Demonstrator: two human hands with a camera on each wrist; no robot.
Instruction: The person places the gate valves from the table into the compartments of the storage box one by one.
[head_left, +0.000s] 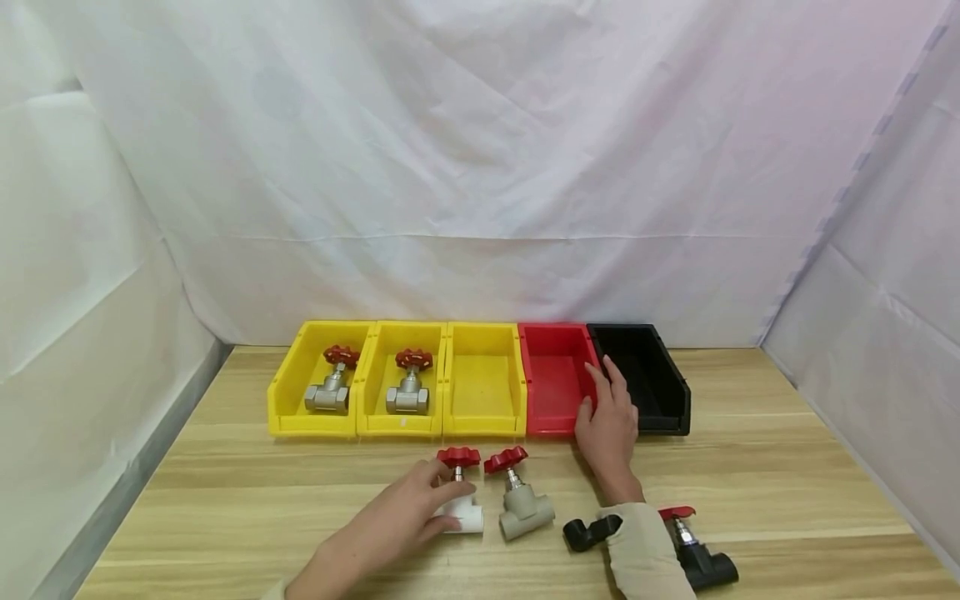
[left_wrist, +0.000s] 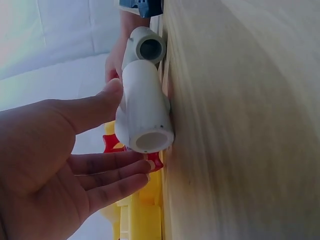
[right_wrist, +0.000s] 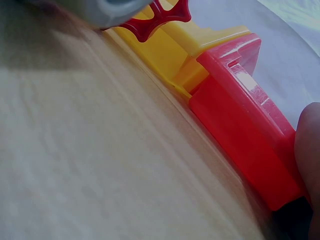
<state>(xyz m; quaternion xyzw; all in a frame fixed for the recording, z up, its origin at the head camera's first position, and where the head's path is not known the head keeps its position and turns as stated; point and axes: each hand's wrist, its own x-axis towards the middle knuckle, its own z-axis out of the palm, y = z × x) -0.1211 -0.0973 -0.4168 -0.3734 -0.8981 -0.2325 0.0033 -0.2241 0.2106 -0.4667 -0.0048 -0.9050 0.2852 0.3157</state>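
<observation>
A white plastic valve point(head_left: 470, 518) with a red handwheel point(head_left: 458, 457) lies on the table. My left hand point(head_left: 401, 508) is around it; in the left wrist view the thumb point(left_wrist: 113, 90) is right at its body and the extended fingers point(left_wrist: 112, 192) reach past it near the handwheel. My right hand point(head_left: 609, 427) rests over the front of the red bin point(head_left: 551, 423), beside the black bin point(head_left: 670, 423), fingers spread and pointing toward the back. Between the hands lies a grey-beige valve point(head_left: 527, 512), also red-wheeled.
Three yellow bins point(head_left: 483, 425) adjoin the red one; the two leftmost hold metal valves point(head_left: 327, 394) with red handwheels. A black elbow fitting point(head_left: 588, 533) lies beside the right sleeve point(head_left: 647, 550). A black valve point(head_left: 705, 567) with a red handle is partly behind that sleeve.
</observation>
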